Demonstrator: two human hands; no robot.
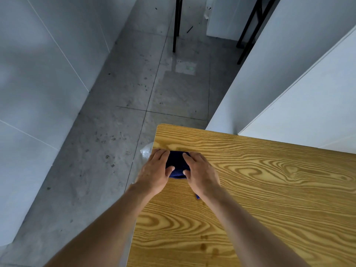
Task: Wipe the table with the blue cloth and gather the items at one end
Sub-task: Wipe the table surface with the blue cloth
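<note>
- One grey tiled floor (107, 143) fills the left and middle of my view, speckled with dark spots.
- One wooden table (269, 189) with bold yellow grain takes up the lower right; I can see its far left corner and its left edge.
- Two white panels (289, 83) stand just beyond the table's far edge on the right.
- Three black legs (176, 26) of other furniture stand on the floor far ahead.
- My two bare forearms reach in from below, side by side.
- My left hand (154, 173) lies flat at the table's left edge, fingers spread, pressing down on the cloth.
- My right hand (200, 174) lies flat beside it, pressing the same cloth; neither hand is curled into a grip.
- One blue cloth (176, 163), bunched small, sits near the table's far left corner, between and under both hands.
- One bit of clear plastic (146, 152) shows just off the table edge by my left hand.
</note>
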